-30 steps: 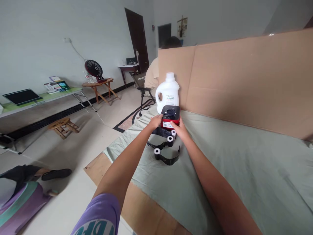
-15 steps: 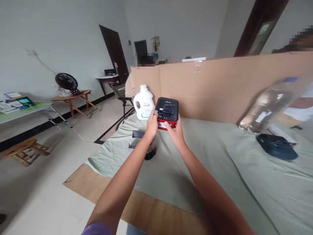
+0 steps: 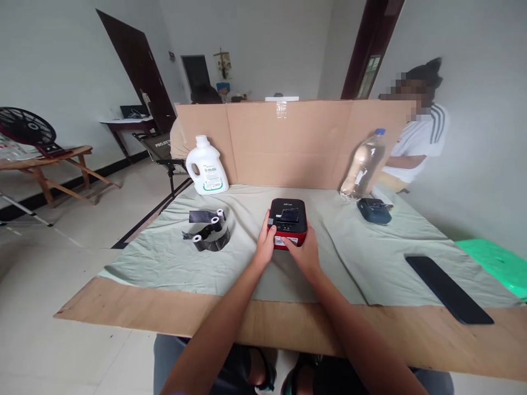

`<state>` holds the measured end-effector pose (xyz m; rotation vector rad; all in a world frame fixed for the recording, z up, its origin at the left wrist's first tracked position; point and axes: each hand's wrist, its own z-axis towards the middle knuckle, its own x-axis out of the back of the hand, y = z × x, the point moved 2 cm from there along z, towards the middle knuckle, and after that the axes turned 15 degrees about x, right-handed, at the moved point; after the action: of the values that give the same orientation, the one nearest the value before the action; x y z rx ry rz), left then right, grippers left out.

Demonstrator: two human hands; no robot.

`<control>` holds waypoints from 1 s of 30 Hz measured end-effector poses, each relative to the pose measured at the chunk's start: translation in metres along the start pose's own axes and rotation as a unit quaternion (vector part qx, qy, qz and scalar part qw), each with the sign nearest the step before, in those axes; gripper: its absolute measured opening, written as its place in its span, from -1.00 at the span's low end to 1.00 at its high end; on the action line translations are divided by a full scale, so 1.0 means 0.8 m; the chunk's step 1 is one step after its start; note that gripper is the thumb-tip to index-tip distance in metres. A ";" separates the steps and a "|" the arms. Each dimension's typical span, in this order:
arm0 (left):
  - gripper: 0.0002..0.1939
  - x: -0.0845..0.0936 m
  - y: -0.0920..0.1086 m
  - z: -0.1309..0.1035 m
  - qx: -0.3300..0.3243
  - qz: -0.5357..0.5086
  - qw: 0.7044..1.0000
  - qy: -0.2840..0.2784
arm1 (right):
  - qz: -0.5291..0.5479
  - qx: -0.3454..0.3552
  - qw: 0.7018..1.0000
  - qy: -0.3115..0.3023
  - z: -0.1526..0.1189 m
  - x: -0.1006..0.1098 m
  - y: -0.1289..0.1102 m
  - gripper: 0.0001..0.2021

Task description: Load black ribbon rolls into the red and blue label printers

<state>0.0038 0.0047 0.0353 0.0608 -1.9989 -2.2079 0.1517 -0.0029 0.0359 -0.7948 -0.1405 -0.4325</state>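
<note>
Between my hands is a boxy red-and-black device (image 3: 289,218) with rounded corners, a small dark screen on top and a white label on its front side. My left hand (image 3: 265,241) grips its left side, thumb at the near corner. My right hand (image 3: 305,251) grips its right side, thumb across the front near the label. The device is at the middle of the cloth (image 3: 255,274); whether it rests there or is held just above, I cannot tell. To the left lie several white-cored rolls of black film (image 3: 214,233), partly unwound.
A white detergent jug (image 3: 208,170) stands back left by a cardboard screen (image 3: 288,148). Back right are a clear blue-capped bottle (image 3: 364,164) and a dark rounded object (image 3: 374,211). A dark flat slab (image 3: 448,288) lies near the right edge. A person (image 3: 422,126) sits beyond the cardboard.
My view has swung right and down. Both hands have brought the device nearer and lower, away from the jug, uncovering the film rolls. The dark slab and green item have come into view.
</note>
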 end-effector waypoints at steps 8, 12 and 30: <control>-0.36 0.005 -0.015 -0.001 0.027 0.047 0.998 0.015 | 0.025 -0.016 0.999 -0.021 -0.008 -0.011 0.015 -0.24; -0.36 0.003 -0.019 -0.001 0.024 0.020 0.999 0.010 | 0.035 -0.009 0.999 -0.020 -0.010 -0.009 0.015 -0.26; -0.39 0.003 -0.032 -0.002 0.021 -0.119 0.993 -0.011 | -0.020 0.016 1.000 -0.015 -0.017 -0.011 0.019 -0.19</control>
<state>-0.0009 0.0050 0.0100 0.2946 -2.1516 -2.3120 0.1500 -0.0001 0.0142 -0.7678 -0.1903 -0.4553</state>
